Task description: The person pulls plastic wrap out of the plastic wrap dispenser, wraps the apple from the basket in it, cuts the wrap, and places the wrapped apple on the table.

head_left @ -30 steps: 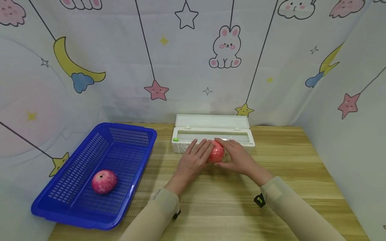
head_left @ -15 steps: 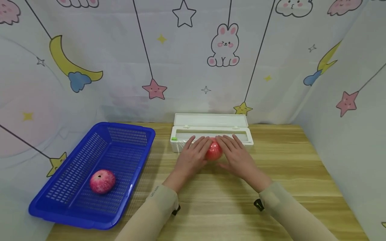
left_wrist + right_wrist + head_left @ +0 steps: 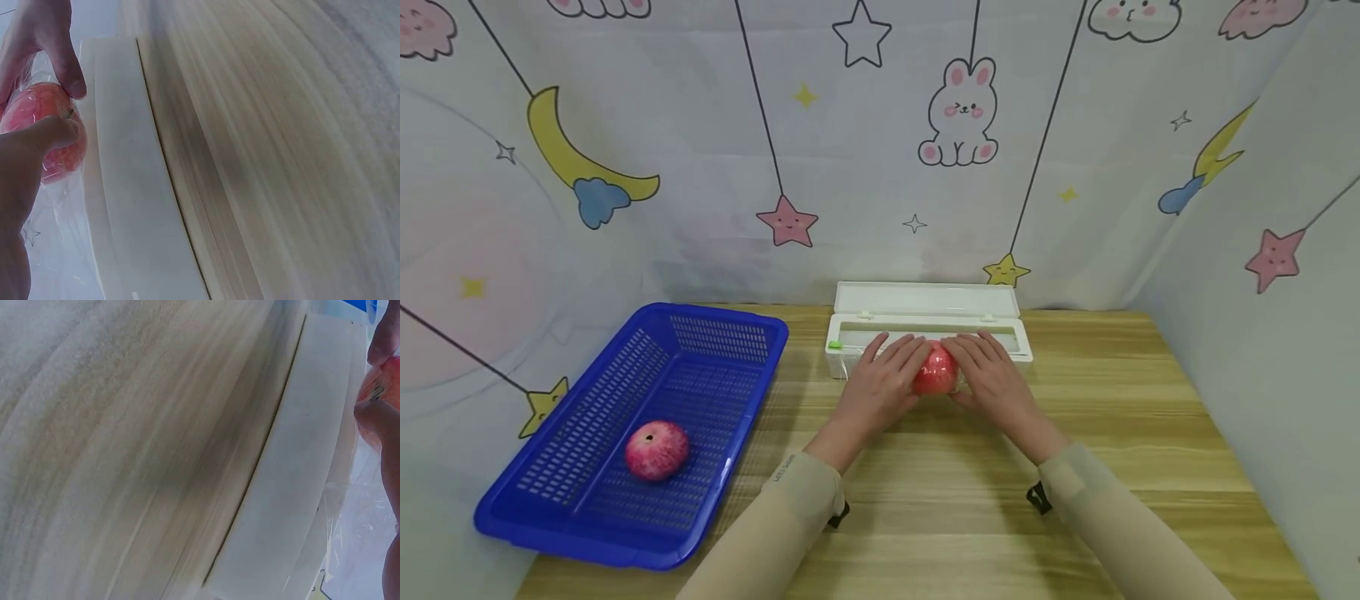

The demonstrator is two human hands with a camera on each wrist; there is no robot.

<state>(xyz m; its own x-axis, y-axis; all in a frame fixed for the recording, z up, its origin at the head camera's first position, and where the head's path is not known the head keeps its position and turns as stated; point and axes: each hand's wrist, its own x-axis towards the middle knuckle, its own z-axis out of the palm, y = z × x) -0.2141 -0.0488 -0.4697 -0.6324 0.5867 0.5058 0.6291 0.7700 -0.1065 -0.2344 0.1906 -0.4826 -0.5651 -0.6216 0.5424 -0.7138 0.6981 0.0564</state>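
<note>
Between my two hands a red apple, shiny with clear film over it, is held at the front edge of a white cling film dispenser. My left hand grips its left side and my right hand its right side, fingers over the top. In the left wrist view my left thumb presses on the apple near its stem. Clear cling film stretches beside the apple there. The right wrist view shows only part of the apple, under my right thumb. The fingertips' far side is hidden.
The dispenser's lid stands open at the back, against the patterned cloth. To the left lies a blue plastic basket with a second apple in it. Bare wood tabletop extends in front and to the right.
My right hand has closed in on the apple, its fingers now laid further over the top and its thumb tucked closer. My left hand stays nearly in place.
</note>
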